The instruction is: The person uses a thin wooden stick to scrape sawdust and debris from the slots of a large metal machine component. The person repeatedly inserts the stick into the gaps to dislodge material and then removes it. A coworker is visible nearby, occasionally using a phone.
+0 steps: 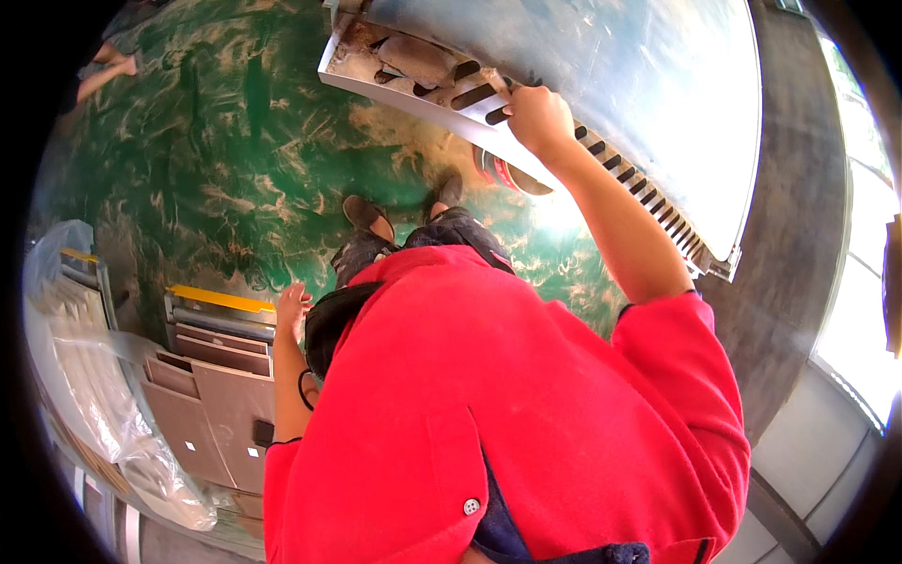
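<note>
My right hand (543,120) is closed at the slotted edge strip (601,148) of a large pale panel or machine top (658,85). A small tan, brush-like piece (496,83) juts out past its fingers; how it is gripped is hidden. Left of that hand, a brownish rounded block (418,61) lies on the dusty end of the strip, among dark oblong slots. My left hand (294,305) hangs at my side, away from the machine, its fingers loosely apart with nothing in them.
A round red-rimmed container (507,175) stands under the strip. Tan dust streaks the green floor (216,141). Brown boards (221,395) and a plastic-wrapped stack (103,385) are at the lower left. Another person's arm (111,70) shows at the upper left.
</note>
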Available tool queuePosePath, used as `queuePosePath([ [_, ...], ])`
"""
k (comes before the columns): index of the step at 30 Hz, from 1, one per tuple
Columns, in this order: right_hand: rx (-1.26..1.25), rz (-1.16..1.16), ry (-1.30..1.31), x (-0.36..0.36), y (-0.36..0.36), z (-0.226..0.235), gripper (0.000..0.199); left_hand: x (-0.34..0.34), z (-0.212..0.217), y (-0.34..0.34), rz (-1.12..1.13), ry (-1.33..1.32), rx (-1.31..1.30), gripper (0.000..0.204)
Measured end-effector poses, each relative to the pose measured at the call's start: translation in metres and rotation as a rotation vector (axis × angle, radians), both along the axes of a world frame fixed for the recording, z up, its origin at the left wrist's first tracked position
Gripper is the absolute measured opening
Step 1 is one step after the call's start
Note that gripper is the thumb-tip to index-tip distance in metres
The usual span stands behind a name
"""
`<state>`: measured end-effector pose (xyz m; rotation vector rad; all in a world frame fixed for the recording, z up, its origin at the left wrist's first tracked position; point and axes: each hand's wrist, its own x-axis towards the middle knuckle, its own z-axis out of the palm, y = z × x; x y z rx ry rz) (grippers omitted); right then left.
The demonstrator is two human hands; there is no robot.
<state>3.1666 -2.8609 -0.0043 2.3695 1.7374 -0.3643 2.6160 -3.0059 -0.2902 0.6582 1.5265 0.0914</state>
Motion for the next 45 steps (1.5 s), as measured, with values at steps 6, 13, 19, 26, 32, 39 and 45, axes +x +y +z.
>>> queuePosePath([
  [6,0.338,0.096,0.084,-0.060,0.038,0.108,0.015,-0.003,0.004,0.001,-0.040,0.037,-0.027,0.041],
  [13,0.093,-0.011,0.149,-0.037,0.021,0.074,0.014,0.006,-0.002,0.011,-0.049,0.023,-0.029,0.042],
  [19,-0.029,-0.041,-0.023,-0.016,-0.016,-0.010,0.008,-0.035,-0.075,-0.011,-0.526,-0.022,0.422,0.045],
  [26,0.365,0.049,0.106,-0.067,-0.003,0.068,0.014,-0.052,-0.055,0.014,-0.825,0.120,0.370,0.037],
  [32,0.301,-0.104,0.055,-0.010,-0.015,0.000,0.011,-0.001,-0.004,0.048,-0.188,0.039,-0.081,0.041],
  [39,0.398,0.002,0.303,-0.052,-0.009,0.058,0.023,0.010,0.001,0.057,-0.182,-0.004,-0.094,0.040],
  [45,0.829,0.134,0.357,-0.070,-0.010,0.122,0.017,-0.003,-0.004,0.055,-0.590,-0.103,0.233,0.040],
])
